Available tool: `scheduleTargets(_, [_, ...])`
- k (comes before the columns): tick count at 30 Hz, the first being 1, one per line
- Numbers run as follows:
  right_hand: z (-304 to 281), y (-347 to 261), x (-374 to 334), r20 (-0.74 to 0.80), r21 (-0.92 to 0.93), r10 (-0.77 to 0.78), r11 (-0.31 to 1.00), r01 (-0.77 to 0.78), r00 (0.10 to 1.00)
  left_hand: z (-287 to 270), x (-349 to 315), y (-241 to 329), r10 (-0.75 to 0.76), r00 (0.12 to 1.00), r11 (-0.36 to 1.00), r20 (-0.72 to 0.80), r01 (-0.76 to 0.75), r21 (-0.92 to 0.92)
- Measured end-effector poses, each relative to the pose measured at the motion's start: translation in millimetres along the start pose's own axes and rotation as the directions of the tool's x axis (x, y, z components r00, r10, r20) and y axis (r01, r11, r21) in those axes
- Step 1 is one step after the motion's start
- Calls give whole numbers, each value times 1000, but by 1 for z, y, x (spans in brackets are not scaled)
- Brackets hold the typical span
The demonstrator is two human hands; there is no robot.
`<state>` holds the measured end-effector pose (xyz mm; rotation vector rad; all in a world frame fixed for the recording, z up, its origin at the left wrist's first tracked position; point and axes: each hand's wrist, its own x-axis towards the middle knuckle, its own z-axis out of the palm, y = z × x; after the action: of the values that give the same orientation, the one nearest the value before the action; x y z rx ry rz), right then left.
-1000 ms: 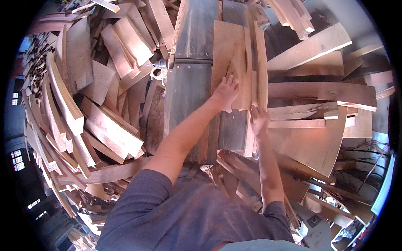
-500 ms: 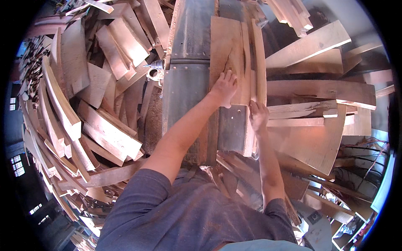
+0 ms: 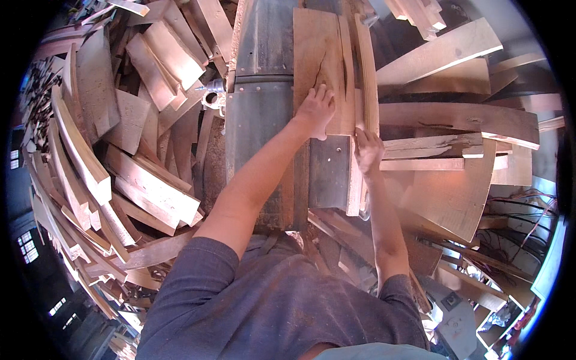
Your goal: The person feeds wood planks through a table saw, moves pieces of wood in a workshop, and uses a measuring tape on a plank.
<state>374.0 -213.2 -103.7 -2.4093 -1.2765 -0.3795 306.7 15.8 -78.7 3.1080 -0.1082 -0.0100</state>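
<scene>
A wide wooden board (image 3: pixel 312 45) with a dark crack lies lengthwise on the grey metal bed (image 3: pixel 258 129) of a woodworking machine. My left hand (image 3: pixel 316 111) rests on top of the board near its close end, palm down and fingers slightly bent. To the right, a long wooden fence (image 3: pixel 368 78) runs along the bed. My right hand (image 3: pixel 368 153) is closed at the near end of a narrow wooden strip (image 3: pixel 359 105) between board and fence. Its fingertips are bunched there, and their exact grip is partly hidden.
Stacked offcuts and curved timber (image 3: pixel 81 141) crowd the left side. More planks (image 3: pixel 444 114) fan out at the right. A metal fitting with a round hole (image 3: pixel 212 98) juts from the machine's left edge. Loose cables (image 3: pixel 528 210) hang at the far right.
The board has slid slightly farther away along the bed, and both hands have moved with it. The whole view has also shifted a little.
</scene>
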Motion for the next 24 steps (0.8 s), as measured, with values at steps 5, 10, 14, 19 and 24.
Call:
scheduleTargets(5, [4,2,4,-7,-2,6,1000,-6,1000,-1,3,-3,-12,1000,1000,-8,12,4])
scheduleTargets(10, [8,7,5,23,12,23,1000,-23,999,-6,7,-6,-13,1000,1000,18,13,-18])
scheduleTargets(14, [11,10,8,46,22,18,1000,-19,999,-4,9,-10,-15,1000,1000,-3,15,-19])
scheduleTargets(19, [17,16,9,59,-2,20,1000,-20,998,0,14,-14,-9,1000,1000,-28,8,-23])
scheduleTargets(24, [20,19,12,71,2,22,1000,-22,997,2,18,-19,-9,999,1000,-40,8,-24])
